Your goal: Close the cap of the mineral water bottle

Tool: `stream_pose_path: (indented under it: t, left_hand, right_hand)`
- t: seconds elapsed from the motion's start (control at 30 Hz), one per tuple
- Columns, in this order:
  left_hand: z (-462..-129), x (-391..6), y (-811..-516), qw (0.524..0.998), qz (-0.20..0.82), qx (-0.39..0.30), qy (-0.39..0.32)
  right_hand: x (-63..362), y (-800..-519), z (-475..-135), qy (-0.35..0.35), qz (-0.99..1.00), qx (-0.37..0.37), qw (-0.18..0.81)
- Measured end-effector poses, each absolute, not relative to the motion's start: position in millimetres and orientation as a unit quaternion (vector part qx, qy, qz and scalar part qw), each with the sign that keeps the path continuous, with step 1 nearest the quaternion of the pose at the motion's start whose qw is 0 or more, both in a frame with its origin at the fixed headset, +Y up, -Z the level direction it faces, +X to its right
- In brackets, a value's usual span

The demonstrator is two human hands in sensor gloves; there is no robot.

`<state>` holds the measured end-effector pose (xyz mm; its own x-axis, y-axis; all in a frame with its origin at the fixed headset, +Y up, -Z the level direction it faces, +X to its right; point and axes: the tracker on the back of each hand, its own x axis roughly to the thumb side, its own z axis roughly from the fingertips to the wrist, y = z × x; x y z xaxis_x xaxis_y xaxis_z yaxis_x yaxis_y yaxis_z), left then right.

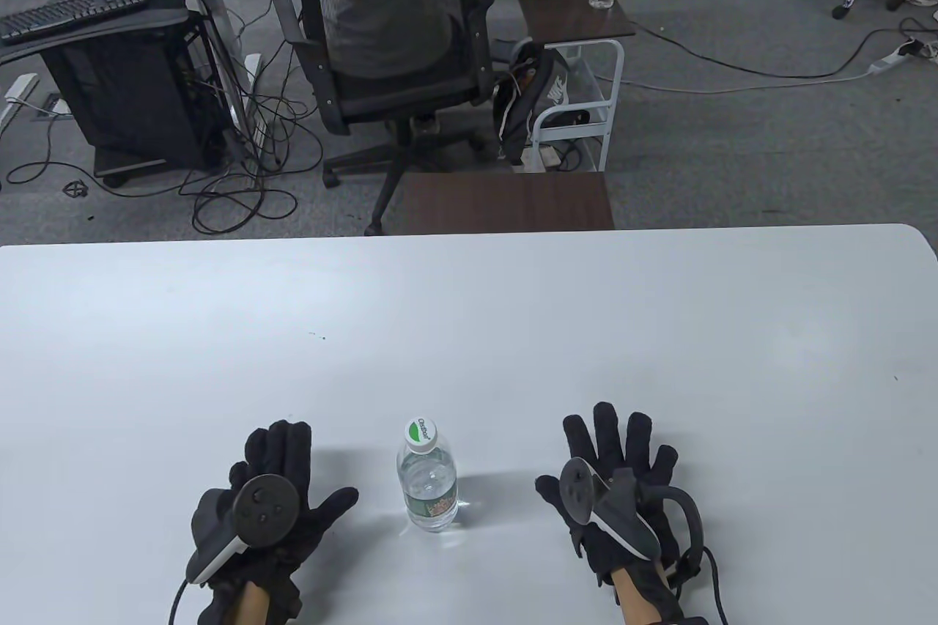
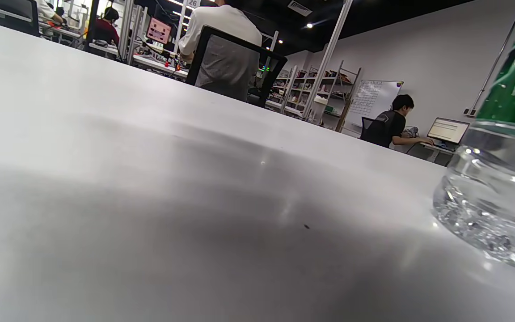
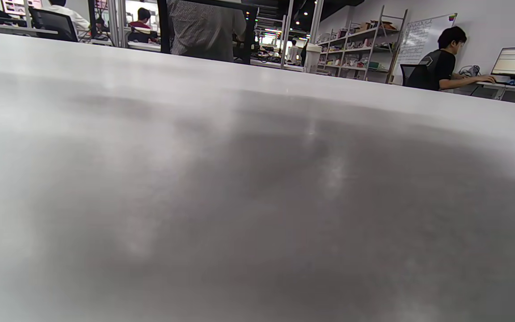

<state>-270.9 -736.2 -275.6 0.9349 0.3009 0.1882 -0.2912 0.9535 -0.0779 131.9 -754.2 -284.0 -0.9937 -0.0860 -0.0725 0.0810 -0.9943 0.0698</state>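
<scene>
Clear mineral water bottle (image 1: pixel 428 482) upright on table, green label, white-green cap (image 1: pixel 421 433) sitting on neck

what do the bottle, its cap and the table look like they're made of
Bottle: clear, glossy plastic, likely; you see through it, with bright glints. Cap: opaque white plastic, apparently, with a green printed top. Table: smooth white top with soft sheen, maybe laminate; unsure.
</scene>
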Motion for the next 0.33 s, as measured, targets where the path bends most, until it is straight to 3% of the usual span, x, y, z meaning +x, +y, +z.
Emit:
stream_pose_path:
  t: [0.33]
  left_hand:
    - [-272.8,-267.5,-735.3,0.982,0.155,-0.014,-0.109]
  right_hand:
    - [128.3,-755.5,-285.6,-0.033,-0.997,0.040,0.050]
